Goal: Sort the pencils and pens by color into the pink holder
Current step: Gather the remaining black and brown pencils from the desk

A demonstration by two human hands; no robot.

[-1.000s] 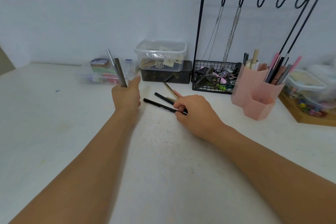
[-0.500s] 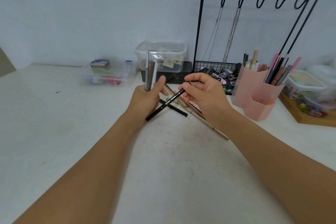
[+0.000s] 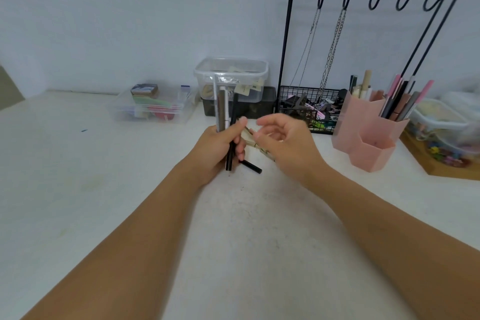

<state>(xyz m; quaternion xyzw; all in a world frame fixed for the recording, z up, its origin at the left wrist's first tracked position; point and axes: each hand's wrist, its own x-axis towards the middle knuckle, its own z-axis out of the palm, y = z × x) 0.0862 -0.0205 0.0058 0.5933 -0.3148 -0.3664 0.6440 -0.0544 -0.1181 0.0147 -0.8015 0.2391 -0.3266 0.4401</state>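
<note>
My left hand grips a small upright bunch of pens: a white one, a brown one and a black one. My right hand hovers just right of it with fingers spread and nothing in them. Under the hands lie another black pen and some beige pencils, partly hidden. The pink holder stands to the right with pink, black and grey pens in its back compartments; its low front compartment shows nothing.
A black wire rack with hooks and hanging chains stands behind the hands. Clear plastic boxes sit along the wall. A wooden tray with a lidded container is at the far right.
My right hand lifted a black pen off the table and passed it into my left hand's bunch, then let go. My left hand moved right, toward the middle.
</note>
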